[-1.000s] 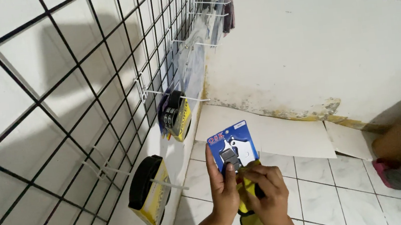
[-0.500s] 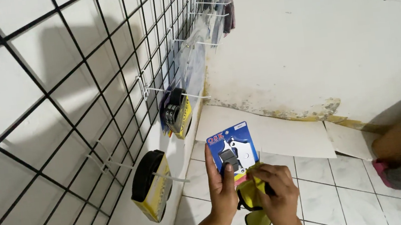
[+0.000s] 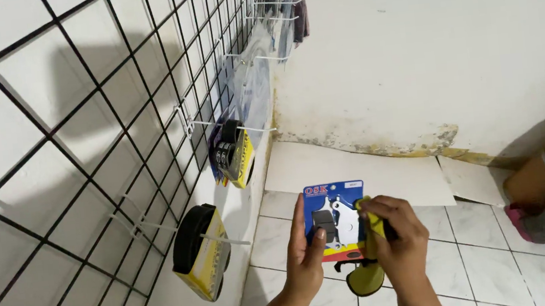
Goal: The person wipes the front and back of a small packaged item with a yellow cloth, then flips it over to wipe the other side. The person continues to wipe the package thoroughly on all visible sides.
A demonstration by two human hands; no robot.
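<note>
Left hand (image 3: 307,260) pinches the blue blister card (image 3: 335,219) by its edge; right hand (image 3: 397,244) clasps a yellow tool (image 3: 367,276). Card looks light, stiff, slippery; hold edges.

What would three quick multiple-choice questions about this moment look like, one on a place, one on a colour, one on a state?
1. Where does the wire grid panel stand?
A. on the person's left
B. on the person's right
C. flat on the floor

2. What colour is the backing card of the blister pack?
A. green
B. blue
C. white

3. How is the pack held?
A. lying on the tiles
B. hanging on a hook
C. in both hands

Answers: 1 A, the grid fills the left of the view. 2 B, the card is blue with a red strip. 3 C, the left hand and right hand grip it above the tiled floor.
</note>
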